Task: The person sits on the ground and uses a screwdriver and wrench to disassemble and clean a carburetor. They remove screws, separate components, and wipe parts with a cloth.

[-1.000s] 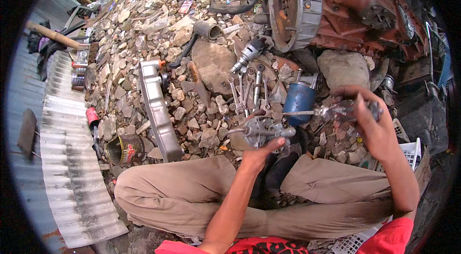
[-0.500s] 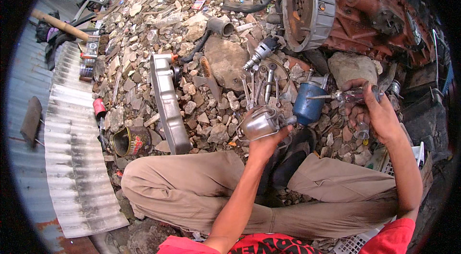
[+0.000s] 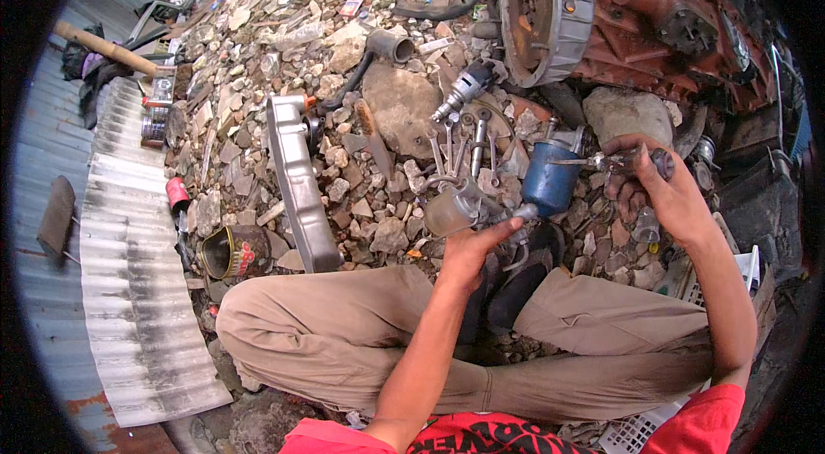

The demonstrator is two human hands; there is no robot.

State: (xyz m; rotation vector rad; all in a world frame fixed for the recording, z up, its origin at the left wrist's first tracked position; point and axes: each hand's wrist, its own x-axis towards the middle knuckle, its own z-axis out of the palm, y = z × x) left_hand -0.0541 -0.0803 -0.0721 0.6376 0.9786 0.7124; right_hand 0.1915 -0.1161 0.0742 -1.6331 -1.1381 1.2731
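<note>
My left hand (image 3: 471, 255) is closed round a small filter bowl (image 3: 450, 209), a cloudy translucent cup with a metal fitting at its right end. The thumb lies along the fitting, close to a blue metal canister (image 3: 550, 177) standing on the stones. My right hand (image 3: 657, 183) grips a screwdriver (image 3: 612, 162) by its handle, blade pointing left across the canister's upper part. Whether the blade touches the canister I cannot tell. Below the right fingers shows a small clear cup (image 3: 646, 226); whether it is held is unclear. Several wrenches (image 3: 461, 149) lie just beyond the bowl.
A large reddish engine block (image 3: 679, 24) with a round grey housing (image 3: 563, 24) stands at the far right. A long metal cover (image 3: 301, 188), a cut-open can (image 3: 225, 252) and a silver cylindrical part (image 3: 468, 91) lie on rubble. Corrugated sheet (image 3: 137, 265) borders the left.
My left hand has tilted the filter bowl, so its cup now looks translucent rather than shiny, and its fitting sits nearer the canister. The right hand has shifted slightly left with the screwdriver.
</note>
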